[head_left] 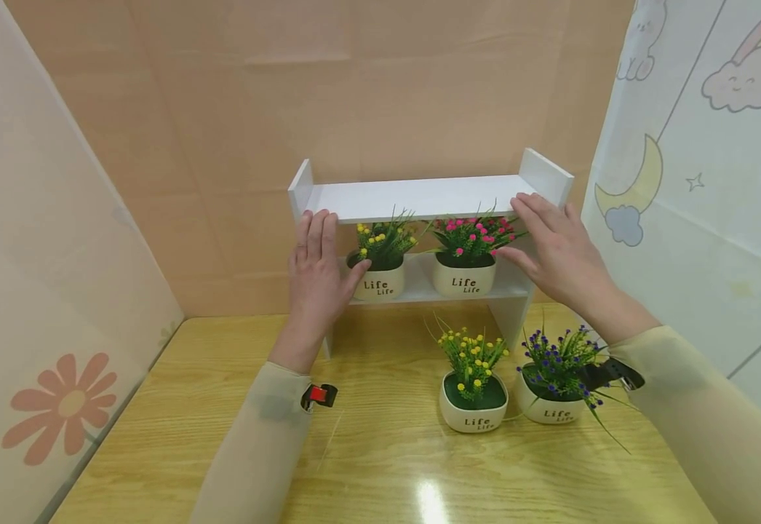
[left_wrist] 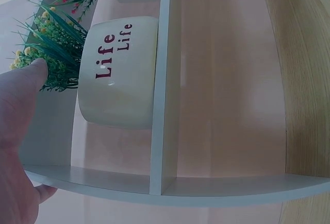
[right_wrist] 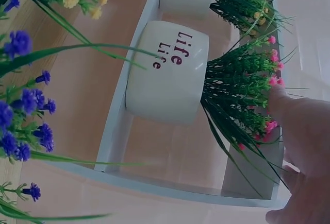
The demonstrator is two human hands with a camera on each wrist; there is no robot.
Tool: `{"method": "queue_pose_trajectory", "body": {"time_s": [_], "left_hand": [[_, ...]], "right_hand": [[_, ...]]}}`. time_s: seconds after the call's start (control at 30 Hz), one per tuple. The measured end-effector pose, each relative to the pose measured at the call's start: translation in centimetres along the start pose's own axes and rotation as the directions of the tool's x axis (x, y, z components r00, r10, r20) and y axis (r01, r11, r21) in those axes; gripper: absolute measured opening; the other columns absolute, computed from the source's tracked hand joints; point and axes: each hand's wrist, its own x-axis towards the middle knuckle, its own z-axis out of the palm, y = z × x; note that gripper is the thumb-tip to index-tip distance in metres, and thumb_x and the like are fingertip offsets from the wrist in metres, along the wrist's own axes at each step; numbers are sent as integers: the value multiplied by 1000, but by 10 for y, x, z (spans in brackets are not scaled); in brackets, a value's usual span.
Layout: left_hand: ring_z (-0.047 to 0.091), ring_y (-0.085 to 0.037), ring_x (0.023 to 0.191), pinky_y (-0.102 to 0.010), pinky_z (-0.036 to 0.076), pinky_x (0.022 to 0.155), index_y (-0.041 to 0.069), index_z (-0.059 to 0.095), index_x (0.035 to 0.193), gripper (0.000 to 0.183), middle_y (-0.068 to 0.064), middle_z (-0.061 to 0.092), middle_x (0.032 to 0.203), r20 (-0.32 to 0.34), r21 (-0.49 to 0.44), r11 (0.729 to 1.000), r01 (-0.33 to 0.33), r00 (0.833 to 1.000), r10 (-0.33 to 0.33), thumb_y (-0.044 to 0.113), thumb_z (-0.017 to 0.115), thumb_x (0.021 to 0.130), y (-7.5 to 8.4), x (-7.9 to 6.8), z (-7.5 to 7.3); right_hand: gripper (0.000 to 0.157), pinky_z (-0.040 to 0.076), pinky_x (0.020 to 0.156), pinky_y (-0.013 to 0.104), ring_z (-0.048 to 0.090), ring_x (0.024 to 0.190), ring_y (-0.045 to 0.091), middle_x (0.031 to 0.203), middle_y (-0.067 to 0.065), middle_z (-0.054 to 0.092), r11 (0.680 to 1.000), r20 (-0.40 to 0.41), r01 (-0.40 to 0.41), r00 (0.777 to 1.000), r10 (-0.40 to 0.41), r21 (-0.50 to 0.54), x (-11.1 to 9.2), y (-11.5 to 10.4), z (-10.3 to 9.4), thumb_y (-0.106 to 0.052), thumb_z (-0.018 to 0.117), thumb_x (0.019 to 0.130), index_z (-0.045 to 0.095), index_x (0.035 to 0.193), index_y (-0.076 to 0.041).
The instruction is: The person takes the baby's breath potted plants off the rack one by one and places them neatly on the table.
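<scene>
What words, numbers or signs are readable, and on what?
"Life" over smaller "Life": upper yellow-flowered pot on the shelf
"Life" over smaller "Life": pink-flowered pot on the shelf
"Life" over smaller "Life": lower yellow-flowered pot on the table
"Life" over smaller "Life": purple-flowered pot on the table
No other text, numbers or signs readable.

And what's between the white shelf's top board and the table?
The lower board, carrying a yellow-flowered pot and a pink-flowered pot, as the head view shows.
</scene>
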Motion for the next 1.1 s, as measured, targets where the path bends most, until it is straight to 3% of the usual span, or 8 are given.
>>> {"method": "queue_pose_trajectory", "body": {"time_s": [0.33,0.7,1.1], "left_hand": [[3,-30,170,-64,35,123,8,19,171,101,-11,18,178,11,15,1000,3,1000,-3,52,78,102,1,-1,-1],[1,-30,170,-64,32,124,8,18,172,101,-11,17,178,26,-1,1000,15,1000,-15,52,77,102,2,0,-4],[-1,-26,171,-66,28,126,6,23,175,101,-10,20,181,55,-104,994,32,998,-27,48,80,102,5,-2,-18]], "right_hand": [[86,22,132,58,28,163,43,169,23,43,997,-8,15,1000,-15,69,0,7,5,-27,87,98,43,166,0],[91,32,124,67,30,160,44,168,20,42,992,-10,55,998,-55,110,1,15,9,-20,92,93,41,166,-4],[97,26,128,66,27,160,46,171,21,36,989,-7,56,998,-56,136,0,19,15,-17,95,89,38,167,-5]]}}
